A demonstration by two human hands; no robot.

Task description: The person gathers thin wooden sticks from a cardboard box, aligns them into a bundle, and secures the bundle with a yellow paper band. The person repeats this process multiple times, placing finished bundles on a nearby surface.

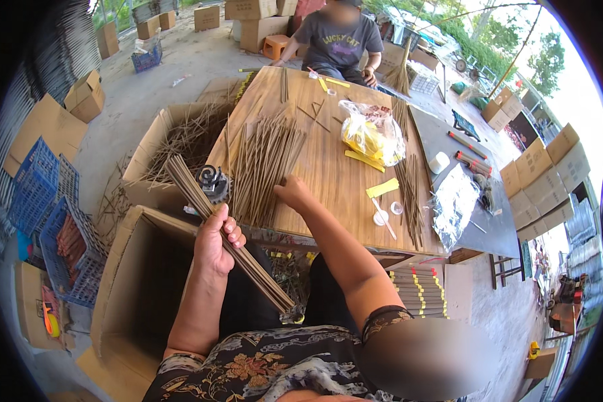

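Note:
My left hand (216,242) is closed around a thick bundle of thin brown incense sticks (256,266). The bundle slants from the table's left edge down toward my lap, and its lower end has a yellow and silvery wrap. A loose pile of the same sticks (264,157) lies on the left part of the wooden table (328,208). At the right edge of that pile rests my right hand (293,192), its fingers curled and pinched together; whatever is between them is hidden. Just left of the pile stands a dark metal coil holder (214,182), close to the bundle's upper end.
Cardboard boxes (137,268) stand against the table's left side, one full of sticks (187,137). A plastic bag (374,134), yellow strips (382,187) and more sticks (412,201) lie on the table's right. Another person (338,40) sits opposite. Blue crates (74,254) stand left.

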